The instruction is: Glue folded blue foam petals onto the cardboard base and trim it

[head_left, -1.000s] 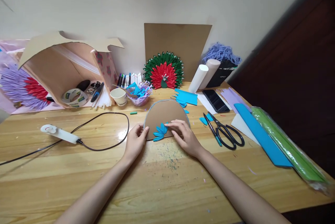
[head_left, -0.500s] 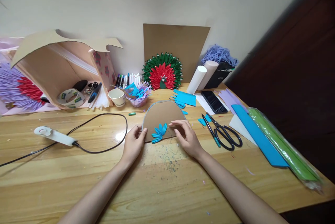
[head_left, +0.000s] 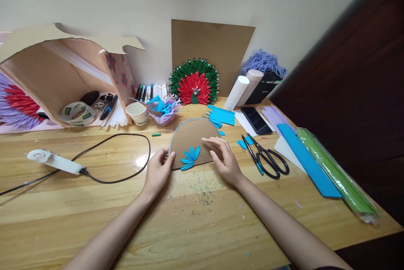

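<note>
A half-round piece of brown cardboard lies in front of me. Near its bottom edge a small fan of pleated blue paper petals sits on it. My left hand grips the cardboard's left edge, thumb on top and the other fingers curled partly out of sight. Over the right part of the board is my right hand, its fingers apart and nothing between them; whether the fingertips touch the cardboard I cannot tell. Right of that hand lie black-handled scissors, a dark pen and small blue paper scraps.
A white corded tool lies at left, its black cable looping toward my left hand. Behind stand a paper cup, a bowl of paper scraps and a red-green paper peacock. A phone and green wrapped roll lie right.
The whole view has shifted slightly, with things appearing a little further left and up. Both hands keep nearly the same places on and over the cardboard.
</note>
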{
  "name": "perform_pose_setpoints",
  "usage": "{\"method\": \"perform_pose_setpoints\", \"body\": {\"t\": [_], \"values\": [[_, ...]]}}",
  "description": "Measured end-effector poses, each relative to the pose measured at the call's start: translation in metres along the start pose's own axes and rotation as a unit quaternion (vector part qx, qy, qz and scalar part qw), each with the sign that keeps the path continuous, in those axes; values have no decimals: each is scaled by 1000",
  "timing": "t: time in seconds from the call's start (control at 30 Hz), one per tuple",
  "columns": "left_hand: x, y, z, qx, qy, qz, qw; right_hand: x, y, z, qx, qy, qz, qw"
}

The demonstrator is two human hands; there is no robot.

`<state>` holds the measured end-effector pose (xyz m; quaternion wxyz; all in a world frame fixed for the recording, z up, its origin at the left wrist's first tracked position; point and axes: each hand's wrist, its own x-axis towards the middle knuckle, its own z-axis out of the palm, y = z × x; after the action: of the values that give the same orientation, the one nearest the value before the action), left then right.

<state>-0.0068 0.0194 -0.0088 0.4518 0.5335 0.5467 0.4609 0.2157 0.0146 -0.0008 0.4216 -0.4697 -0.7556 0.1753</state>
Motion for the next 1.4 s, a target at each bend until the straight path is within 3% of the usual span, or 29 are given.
{"method": "perform_pose_setpoints", "body": {"t": [0.13, 0.3, 0.43, 0.5, 0.73, 0.93, 1.1, 1.4], "values": [[0, 1, 0, 0, -1, 6, 1000, 1, 2, 0, -15, -49, -35, 998], [0, -1, 0, 6, 6, 4, 1000, 3, 1, -5, -54, -32, -8, 998], [0, -1, 0, -14, 5, -4, 1000, 1, 1, -10, -65, -123, -121, 983], [0, -1, 0, -19, 7, -6, 1000, 0, 2, -10, -71, -139, -145, 977], [0, 1, 0, -16, 11, -3, 1000, 1, 1, -8, -82, -107, -91, 987], [0, 1, 0, -1, 14, -3, 1000, -2, 1, -7, -73, -118, -123, 983], [-1, 0, 0, -9, 15, -2, 1000, -4, 3, -6, -81, -54, -70, 993], [-1, 0, 0, -11, 12, 0, 1000, -4, 3, -2, -79, -85, -92, 989]]}}
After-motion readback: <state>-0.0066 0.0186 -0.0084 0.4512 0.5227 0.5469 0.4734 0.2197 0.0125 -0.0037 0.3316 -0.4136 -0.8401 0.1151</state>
